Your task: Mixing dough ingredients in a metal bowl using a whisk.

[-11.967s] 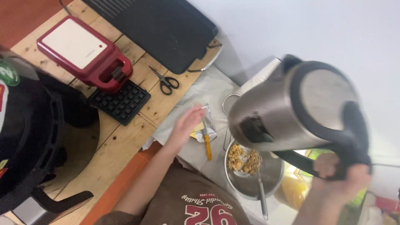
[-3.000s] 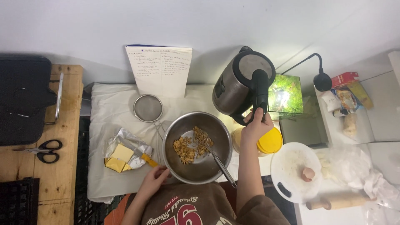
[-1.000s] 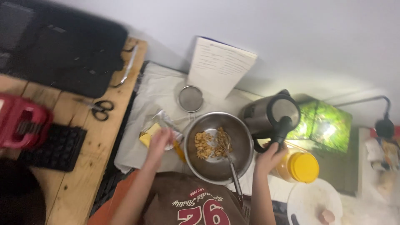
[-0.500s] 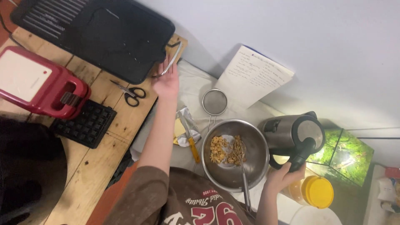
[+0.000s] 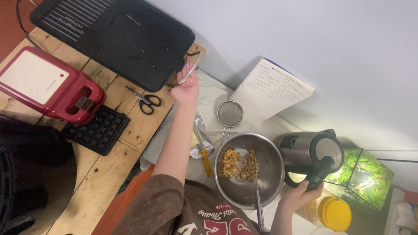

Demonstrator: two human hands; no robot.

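Steel, brushed and rounded, makes up the kettle [image 5: 310,153] at the right of the head view, standing upright on the pale counter with its dark lid on top and its black handle [image 5: 321,172] slanting down toward the near right edge. The right hand [image 5: 300,196] is clenched around the lower end of that handle, fingers wrapped from below. Just left of the kettle and touching it sits a metal mixing bowl [image 5: 249,172] with golden crumbly bits inside and a whisk [image 5: 256,182] whose long handle runs toward the near edge. The left hand [image 5: 186,85] reaches far across to the left, fingers closed on a thin wire loop handle [image 5: 190,72] at the near right corner of a black ribbed grill plate [image 5: 114,37]; the loop's long axis runs near-to-far, tilted slightly right. Black scissors [image 5: 146,101] lie on the wooden table [image 5: 109,174] just left of that hand, blades pointing far left. A small round sieve [image 5: 229,115] lies far of the bowl, beside a written paper sheet [image 5: 271,89]. A red sandwich maker [image 5: 48,85] sits at the left, and a yellow-lidded jar [image 5: 332,213] near the right hand.
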